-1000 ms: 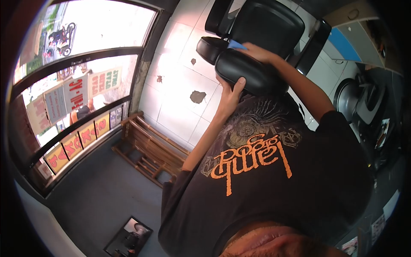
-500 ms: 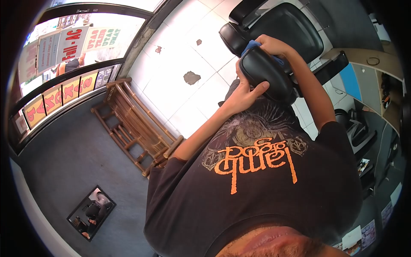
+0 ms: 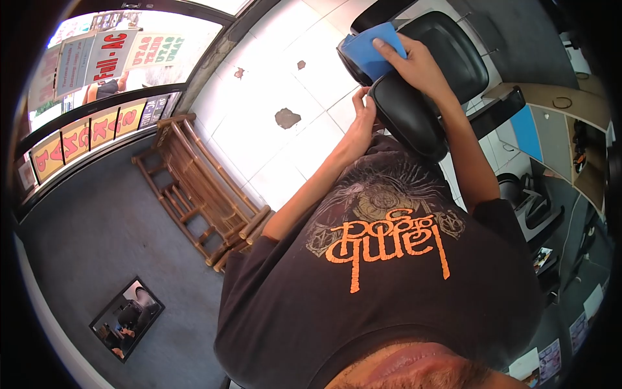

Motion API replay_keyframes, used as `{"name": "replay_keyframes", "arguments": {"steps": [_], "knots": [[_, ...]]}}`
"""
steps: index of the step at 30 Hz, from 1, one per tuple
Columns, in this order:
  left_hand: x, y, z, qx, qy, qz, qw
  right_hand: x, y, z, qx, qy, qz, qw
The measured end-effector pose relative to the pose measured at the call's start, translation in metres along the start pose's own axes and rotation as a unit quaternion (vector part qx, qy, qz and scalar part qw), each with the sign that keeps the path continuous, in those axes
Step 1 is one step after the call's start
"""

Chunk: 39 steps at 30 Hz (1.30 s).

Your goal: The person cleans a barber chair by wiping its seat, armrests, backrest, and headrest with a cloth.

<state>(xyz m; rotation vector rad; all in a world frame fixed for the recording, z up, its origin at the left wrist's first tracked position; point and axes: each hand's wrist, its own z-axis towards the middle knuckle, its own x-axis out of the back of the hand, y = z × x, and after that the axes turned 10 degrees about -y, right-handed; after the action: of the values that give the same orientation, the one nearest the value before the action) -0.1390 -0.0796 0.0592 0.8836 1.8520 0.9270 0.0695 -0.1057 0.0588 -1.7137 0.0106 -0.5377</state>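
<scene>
My right hand [image 3: 421, 65] grips a blue cloth [image 3: 370, 52], thumb on top, spread flat over a smaller black pad of the chair. Below it, a rounded black padded cushion [image 3: 409, 120] of the same chair sits close to my chest. My left hand [image 3: 364, 120] is at that cushion's left edge, fingers curled against its side; part of the grip is hidden. Beyond my right hand lies the black chair seat [image 3: 453, 55], with an armrest [image 3: 495, 111] to the right.
A bamboo bench [image 3: 201, 194] stands to the left on white floor tiles, which have a broken patch [image 3: 287, 118]. A framed mirror [image 3: 126, 318] hangs on the grey wall. Wooden shelving [image 3: 557, 104] and another black chair [image 3: 528, 201] are on the right. Signs cover the window [image 3: 110, 58].
My right hand has lifted and shifted the cloth, which was bunched behind the cushion and now spreads over the smaller pad. My left hand has slid from the cushion's front to its left edge.
</scene>
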Motion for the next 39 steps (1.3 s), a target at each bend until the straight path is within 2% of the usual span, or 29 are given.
{"name": "replay_keyframes", "arguments": {"steps": [2, 5, 8, 11, 14, 17, 20, 21, 24, 26, 28, 29, 32, 35, 39], "knots": [[0.008, -0.008, 0.005, -0.006, 0.004, -0.040, 0.999, 0.003, -0.006, -0.004, -0.052, -0.101, 0.069, 0.991], [0.019, -0.009, 0.008, 0.006, -0.028, -0.031, 0.999, 0.007, -0.009, -0.005, -0.138, -0.230, 0.144, 0.953], [0.023, -0.002, 0.006, 0.036, -0.055, 0.022, 0.998, 0.016, -0.015, -0.004, -0.108, -0.263, 0.100, 0.954], [0.012, 0.005, 0.005, 0.036, -0.002, 0.004, 0.999, 0.014, -0.006, -0.006, 0.027, -0.263, 0.056, 0.963], [0.017, -0.015, 0.005, 0.050, 0.061, -0.026, 0.997, 0.007, 0.000, -0.008, 0.037, -0.232, 0.043, 0.971], [0.024, -0.025, 0.007, -0.035, 0.219, 0.169, 0.960, 0.007, 0.004, -0.004, 0.030, -0.245, 0.061, 0.967], [0.037, -0.011, 0.009, -0.198, 0.298, 0.404, 0.842, 0.008, 0.006, -0.005, 0.031, -0.245, 0.058, 0.967], [0.045, -0.008, 0.016, -0.266, 0.269, 0.365, 0.851, 0.007, 0.007, -0.004, 0.040, -0.239, 0.066, 0.968], [0.071, -0.002, 0.021, -0.252, 0.099, 0.557, 0.785, 0.004, 0.010, -0.006, 0.039, -0.239, 0.091, 0.966], [0.066, -0.003, 0.029, -0.263, 0.092, 0.532, 0.799, 0.006, 0.011, -0.006, 0.004, -0.259, 0.106, 0.960], [0.072, -0.010, 0.036, -0.268, 0.066, 0.509, 0.816, 0.005, 0.008, -0.009, 0.008, -0.242, 0.095, 0.966], [0.069, -0.010, 0.035, -0.299, 0.087, 0.509, 0.802, 0.003, 0.006, -0.012, 0.010, -0.234, 0.090, 0.968], [0.072, -0.014, 0.034, -0.131, 0.109, 0.393, 0.904, -0.001, 0.004, -0.021, 0.042, -0.145, -0.002, 0.989], [0.064, -0.039, 0.050, -0.102, 0.161, 0.229, 0.955, -0.008, -0.004, -0.033, -0.016, -0.057, -0.054, 0.997], [0.045, -0.042, 0.044, -0.098, 0.216, 0.313, 0.920, -0.011, -0.008, -0.059, -0.036, -0.015, -0.057, 0.998]]}}
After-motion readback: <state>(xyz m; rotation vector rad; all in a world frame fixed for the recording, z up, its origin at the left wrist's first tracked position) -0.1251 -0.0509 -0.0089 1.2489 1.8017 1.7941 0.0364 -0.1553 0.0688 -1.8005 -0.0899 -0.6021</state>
